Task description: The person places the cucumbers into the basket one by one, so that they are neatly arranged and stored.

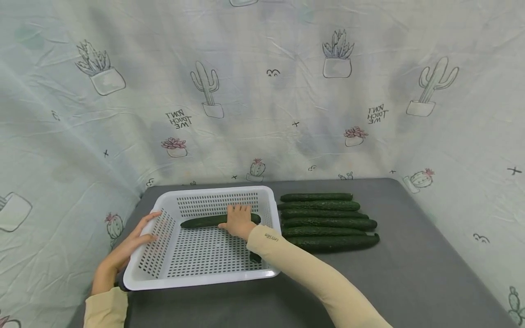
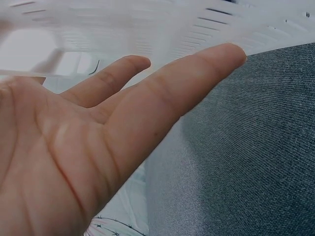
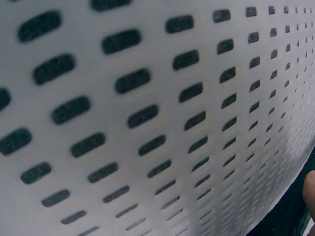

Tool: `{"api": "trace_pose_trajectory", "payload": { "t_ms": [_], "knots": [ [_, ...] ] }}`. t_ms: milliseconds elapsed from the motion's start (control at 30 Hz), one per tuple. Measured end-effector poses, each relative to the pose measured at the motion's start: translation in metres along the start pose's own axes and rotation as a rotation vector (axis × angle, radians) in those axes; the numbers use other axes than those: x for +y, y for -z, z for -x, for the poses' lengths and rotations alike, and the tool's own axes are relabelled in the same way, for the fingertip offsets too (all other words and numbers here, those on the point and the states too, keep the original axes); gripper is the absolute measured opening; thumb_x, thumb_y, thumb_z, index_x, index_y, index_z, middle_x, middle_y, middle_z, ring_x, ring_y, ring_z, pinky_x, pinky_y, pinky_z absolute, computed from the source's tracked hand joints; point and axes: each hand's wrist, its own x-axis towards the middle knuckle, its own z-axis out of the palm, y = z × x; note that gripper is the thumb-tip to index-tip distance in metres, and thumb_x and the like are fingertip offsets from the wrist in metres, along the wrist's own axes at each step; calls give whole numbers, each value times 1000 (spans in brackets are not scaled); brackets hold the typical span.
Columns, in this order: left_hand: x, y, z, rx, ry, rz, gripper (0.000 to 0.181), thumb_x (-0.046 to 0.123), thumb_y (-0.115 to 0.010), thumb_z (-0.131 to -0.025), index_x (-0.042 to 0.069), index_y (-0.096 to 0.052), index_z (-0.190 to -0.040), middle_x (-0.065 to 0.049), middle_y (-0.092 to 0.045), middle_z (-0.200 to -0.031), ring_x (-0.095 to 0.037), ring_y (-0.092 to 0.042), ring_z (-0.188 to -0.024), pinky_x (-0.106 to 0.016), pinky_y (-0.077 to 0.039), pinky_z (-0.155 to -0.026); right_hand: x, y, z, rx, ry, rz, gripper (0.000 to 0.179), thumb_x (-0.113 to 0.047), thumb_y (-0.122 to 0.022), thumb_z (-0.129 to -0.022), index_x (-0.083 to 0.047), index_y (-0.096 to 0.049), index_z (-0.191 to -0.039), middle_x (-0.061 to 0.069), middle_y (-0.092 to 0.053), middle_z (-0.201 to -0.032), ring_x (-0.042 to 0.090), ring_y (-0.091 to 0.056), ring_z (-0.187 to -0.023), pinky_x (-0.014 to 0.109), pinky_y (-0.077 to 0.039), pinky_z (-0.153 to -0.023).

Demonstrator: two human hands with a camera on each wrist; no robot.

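Head view: a cucumber (image 1: 201, 222) is seen lying in the white basket (image 1: 201, 282), partly covered by the right hand (image 1: 239, 222); whether grasped, cannot be told. Basket's left rim touched by the left hand (image 1: 125, 249). Six cucumbers (image 1: 324, 222) laid alongside. Left wrist: fingers extended, nothing gripped. Right wrist: basket perforations, one fingertip (image 3: 310, 191) shown.

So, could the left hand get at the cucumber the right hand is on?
Probably yes: the left hand is at the left side of the basket, whose top is open, and the cucumber's left end lies bare. The right hand covers only part farther right.
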Motion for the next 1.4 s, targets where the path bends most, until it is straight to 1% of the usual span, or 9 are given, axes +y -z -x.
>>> {"api": "trace_pose_trajectory", "payload": {
  "t_ms": [133, 267, 400, 533, 633, 833, 967, 1267, 1400],
  "knots": [
    [-1, 0, -1, 0, 3, -1, 64, 13, -41, -96, 30, -5, -146, -25, -6, -141, -35, -52, -101, -52, -50, -67, 1, -3, 1, -5, 9, 54, 65, -65, -41, -85, -19, -38, -130, 9, -48, -120, 27, -46, -114, 41, -33, -96],
    [-2, -1, -1, -5, -2, 2, 65, 13, -42, -96, 29, -4, -146, -27, -6, -141, -36, -52, -102, -52, -50, -67, 2, -5, 2, -10, 20, 109, 60, -64, -41, -86, -19, -39, -126, 7, -47, -118, 24, -48, -108, 38, -35, -91],
    [-2, -1, -1, -9, -11, 0, 64, 13, -41, -97, 28, -4, -146, -25, -7, -142, -35, -52, -103, -51, -50, -68, 3, -4, 3, -10, 27, 100, 57, -63, -44, -86, -19, -40, -122, 6, -47, -118, 23, -48, -108, 37, -35, -90],
    [-1, 1, 1, -8, -19, -4, 65, 13, -42, -97, 28, -4, -147, -23, -7, -141, -34, -51, -103, -51, -50, -68, 2, -1, 4, -39, 38, 111, 61, -63, -43, -86, -20, -38, -129, 5, -47, -123, 23, -46, -113, 38, -34, -92],
    [-1, 2, 3, -4, -21, -5, 65, 12, -41, -97, 28, -4, -147, -23, -7, -140, -34, -52, -102, -51, -50, -67, 1, 1, 4, -52, 50, 114, 60, -63, -42, -87, -21, -37, -131, 5, -47, -124, 22, -45, -114, 38, -34, -93],
    [-1, 2, 5, -9, -18, 1, 65, 12, -41, -97, 29, -3, -147, -27, -7, -140, -35, -53, -102, -52, -51, -67, 2, 5, 2, -66, 57, 62, 51, -60, -43, -88, -23, -41, -123, 3, -46, -125, 21, -42, -120, 40, -31, -99],
    [-2, 2, 4, 0, -12, -7, 65, 12, -41, -96, 29, -4, -147, -26, -6, -141, -35, -52, -102, -51, -51, -67, 3, 8, 1, -60, 56, 43, 46, -59, -41, -89, -25, -44, -119, 4, -46, -126, 23, -42, -121, 42, -31, -100],
    [-2, 1, 1, -9, -33, -2, 65, 12, -41, -97, 28, -3, -147, -23, -6, -141, -33, -51, -103, -50, -50, -69, 8, 17, 3, 54, 84, -31, 51, -59, -41, -90, -19, -49, -121, 8, -49, -125, 27, -46, -118, 45, -32, -100],
    [-1, 0, 0, -7, -22, 3, 64, 13, -41, -97, 28, -3, -147, -25, -5, -142, -34, -50, -104, -51, -50, -69, 9, 24, 8, 61, 115, -100, 43, -56, -50, -88, -22, -53, -115, 5, -50, -121, 27, -46, -117, 47, -31, -100]
  ]
}}
